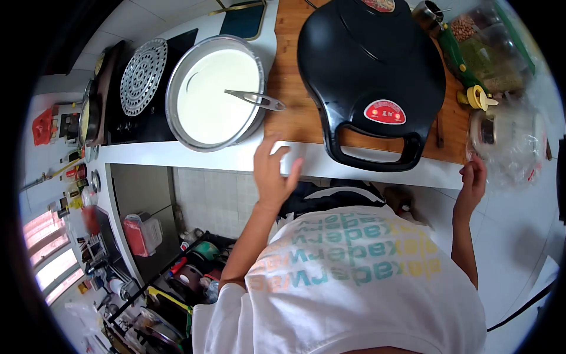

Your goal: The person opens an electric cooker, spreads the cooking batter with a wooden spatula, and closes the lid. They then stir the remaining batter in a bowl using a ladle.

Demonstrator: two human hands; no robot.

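Note:
My left hand (275, 175) is over the white counter edge with its fingers apart and nothing in them. Just beyond it is a metal bowl (172, 112) of white liquid batter (215, 106), with a metal ladle or spoon (272, 104) whose handle leans over the bowl's rim. A closed black electric griddle (371, 71) with a red label and a loop handle stands on the wooden board (289, 127) between my hands. My right hand (474, 180) is at the counter's right edge, its fingers bent beside a clear plastic bag (519, 147); whether they pinch the bag is unclear.
A perforated metal disc (143, 76) lies on the black stove (159, 124) at the left. Behind the bag at the right stand a yellow-capped bottle (475, 98), bags of beans (489, 56) and a metal cup (427, 16). Pots and a rack (194, 271) are low at the left.

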